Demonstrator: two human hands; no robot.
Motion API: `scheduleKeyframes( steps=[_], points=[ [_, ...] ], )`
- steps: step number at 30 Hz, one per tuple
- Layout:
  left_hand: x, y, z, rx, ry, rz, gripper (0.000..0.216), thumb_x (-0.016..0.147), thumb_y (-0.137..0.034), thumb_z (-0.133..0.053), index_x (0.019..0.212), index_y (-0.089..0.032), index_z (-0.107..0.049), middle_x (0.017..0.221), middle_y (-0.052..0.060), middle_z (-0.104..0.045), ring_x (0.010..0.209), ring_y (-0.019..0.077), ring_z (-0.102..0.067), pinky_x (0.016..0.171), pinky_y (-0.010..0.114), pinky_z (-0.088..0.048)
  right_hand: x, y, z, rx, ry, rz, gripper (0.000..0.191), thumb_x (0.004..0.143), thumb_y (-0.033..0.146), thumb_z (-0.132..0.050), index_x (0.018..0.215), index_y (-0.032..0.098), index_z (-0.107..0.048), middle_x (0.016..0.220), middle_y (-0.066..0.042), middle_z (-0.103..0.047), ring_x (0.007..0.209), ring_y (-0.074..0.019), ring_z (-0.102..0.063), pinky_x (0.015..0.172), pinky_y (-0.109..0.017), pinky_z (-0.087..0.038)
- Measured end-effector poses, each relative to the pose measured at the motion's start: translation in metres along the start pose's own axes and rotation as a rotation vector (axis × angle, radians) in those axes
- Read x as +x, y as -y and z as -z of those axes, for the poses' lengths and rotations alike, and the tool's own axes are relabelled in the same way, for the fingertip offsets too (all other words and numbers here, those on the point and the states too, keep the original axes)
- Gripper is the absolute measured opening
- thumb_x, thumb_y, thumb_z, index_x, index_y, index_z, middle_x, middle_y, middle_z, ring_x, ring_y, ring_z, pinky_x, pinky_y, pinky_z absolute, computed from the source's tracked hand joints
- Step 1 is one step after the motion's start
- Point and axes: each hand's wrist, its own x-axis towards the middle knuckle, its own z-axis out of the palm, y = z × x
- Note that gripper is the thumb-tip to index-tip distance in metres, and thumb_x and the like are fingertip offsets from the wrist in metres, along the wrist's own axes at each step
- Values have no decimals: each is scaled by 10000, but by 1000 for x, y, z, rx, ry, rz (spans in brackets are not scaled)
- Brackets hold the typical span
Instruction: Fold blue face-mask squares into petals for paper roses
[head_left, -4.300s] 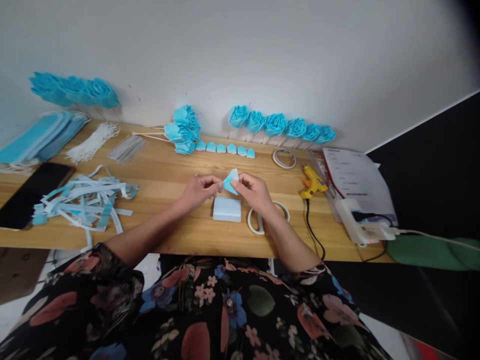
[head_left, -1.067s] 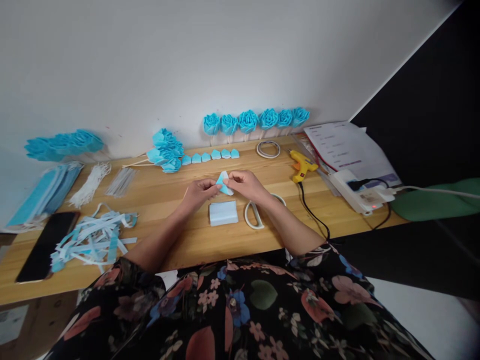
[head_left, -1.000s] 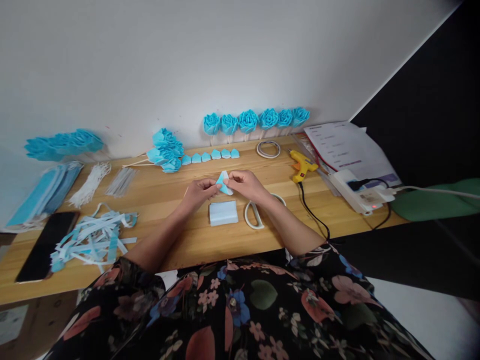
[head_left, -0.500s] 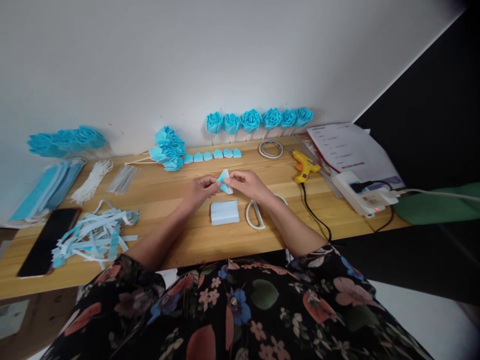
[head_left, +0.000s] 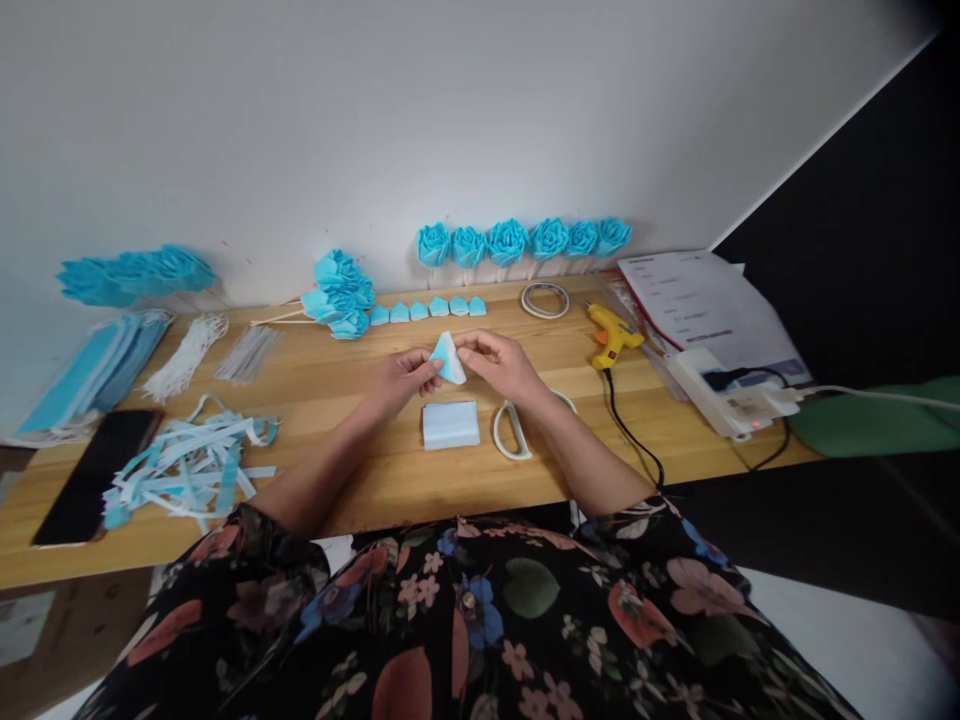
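A small folded blue petal piece [head_left: 448,359] is held above the wooden table [head_left: 337,470] between both hands. My left hand [head_left: 397,379] pinches its left edge with closed fingers. My right hand [head_left: 501,364] pinches its right side, fingers curled. Just below the hands lies a stack of light blue squares [head_left: 450,424]. White-handled scissors [head_left: 514,432] lie partly under my right wrist. A row of finished small blue petals [head_left: 429,309] sits behind the hands.
Blue fabric roses [head_left: 525,240] line the wall, with more [head_left: 135,275] at far left and a bunch [head_left: 341,296] on sticks. Cut strips [head_left: 187,465], a black phone [head_left: 88,476], masks [head_left: 97,360], a tape roll [head_left: 545,299], a yellow glue gun [head_left: 613,336], papers [head_left: 694,300] and a power strip [head_left: 731,405] surround the work area.
The petal piece has been turned and folded tighter between the fingers, now showing a triangular blue face. The camera has drifted slightly; both hands stay in the same spot.
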Motion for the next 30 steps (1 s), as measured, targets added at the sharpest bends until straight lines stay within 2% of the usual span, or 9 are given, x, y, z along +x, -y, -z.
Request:
scheduleKeyframes(
  steps=[3, 5, 7, 11, 16, 19, 22, 25, 30],
  points=[
    [0, -4, 0, -136, -25, 60, 443, 669, -543, -818, 657, -153, -609, 556, -15, -597, 474, 70, -486, 491, 213, -377, 1, -1, 5, -87, -31, 210, 319, 879, 243, -582, 1180, 249, -688, 1227, -51, -701, 1171, -215, -620, 1054, -405, -450],
    [0, -5, 0, -199, -29, 91, 452, 649, -537, -835, 654, -155, -593, 540, -20, -584, 458, 66, -475, 476, 210, -367, 2, -2, 6, -167, -9, 323, 387, 863, 169, -589, 1220, 289, -676, 1354, -50, -631, 1307, -225, -539, 1147, -457, -379],
    [0, -5, -1, -230, -27, 101, 447, 648, -522, -840, 658, -156, -585, 536, -20, -581, 454, 64, -471, 470, 209, -363, 2, -5, 4, -217, 16, 382, 438, 853, 123, -588, 1239, 314, -669, 1432, -46, -564, 1364, -227, -487, 1169, -487, -360],
    [-1, -3, -2, -237, -17, 101, 437, 658, -518, -834, 670, -161, -582, 531, -23, -577, 452, 66, -472, 464, 211, -354, 1, -8, 0, -265, 41, 372, 415, 856, 91, -585, 1170, 332, -710, 1500, -29, -487, 1408, -240, -425, 1110, -495, -433],
    [-1, 0, -3, -146, -31, 50, 427, 694, -539, -794, 670, -165, -591, 542, -23, -572, 472, 74, -476, 480, 223, -356, 0, -8, -2, -232, 31, 338, 183, 884, 189, -664, 951, 323, -768, 1449, -15, -538, 1392, -254, -440, 1095, -509, -430],
    [-1, 1, -3, -77, -58, -5, 425, 724, -547, -760, 652, -168, -580, 550, -22, -568, 480, 75, -465, 499, 231, -372, 0, -7, -2, -180, 40, 293, 100, 903, 288, -677, 922, 304, -774, 1465, -31, -535, 1402, -255, -436, 1086, -497, -432],
    [-2, 0, -4, -17, -81, -41, 416, 733, -549, -743, 662, -170, -588, 550, -23, -569, 485, 77, -460, 507, 229, -379, 0, -7, -3, -101, 37, 244, 134, 911, 355, -669, 918, 272, -773, 1439, -62, -561, 1384, -243, -473, 1122, -469, -395],
    [-2, -1, -4, 21, -106, -69, 409, 742, -545, -731, 665, -171, -585, 555, -23, -571, 491, 78, -462, 514, 226, -385, 0, -8, -6, 30, 27, 164, 184, 886, 402, -682, 884, 232, -753, 1308, -83, -647, 1261, -228, -581, 1108, -427, -398],
    [-2, 2, -4, 75, -91, -97, 397, 776, -538, -703, 683, -169, -589, 567, -23, -575, 500, 80, -467, 522, 226, -389, 1, -11, -12, 201, 3, -23, 264, 786, 449, -730, 828, 194, -676, 1012, -50, -725, 944, -185, -657, 900, -338, -490]
  ],
)
